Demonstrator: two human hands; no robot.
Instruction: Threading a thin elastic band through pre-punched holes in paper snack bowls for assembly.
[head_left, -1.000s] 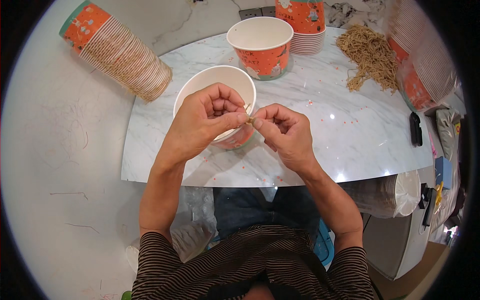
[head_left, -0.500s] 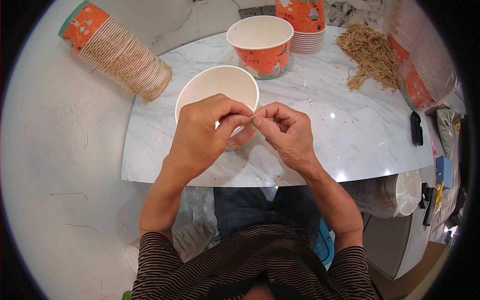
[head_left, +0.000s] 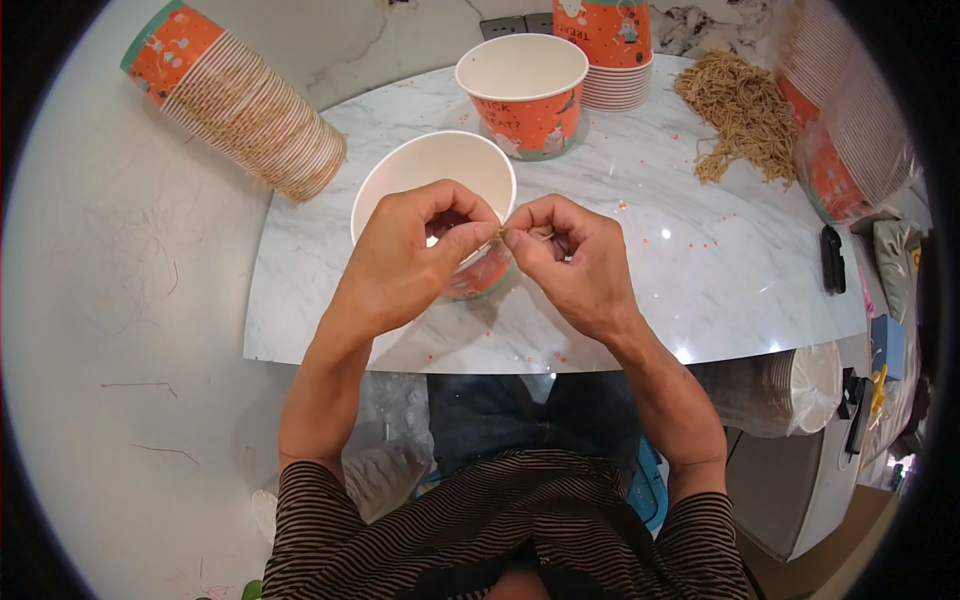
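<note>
A white-lined orange paper bucket (head_left: 440,165) stands tilted on the table in front of me. At its right rim the fingertips of both hands meet. My left hand (head_left: 425,255) is closed in a pinch on a short bit of tan string (head_left: 500,233). Against it, my right hand (head_left: 575,260) pinches the same string between thumb and forefinger. The fingers cover most of the string, so whether it passes through the rim cannot be seen. Behind, a second orange bucket (head_left: 525,108) stands upright, its mouth facing up.
A tangled pile of tan strings (head_left: 745,110) lies at the back right, near plastic-wrapped buckets (head_left: 840,165). Nested buckets (head_left: 615,75) stand at the back. A long stack (head_left: 250,120) with strings leans at the left. A black tool (head_left: 832,258) lies by the right edge.
Both hands have shifted very slightly, with the fingertips a little higher and the right fingers more curled. The string stays pinched between them; the buckets look unmoved.
</note>
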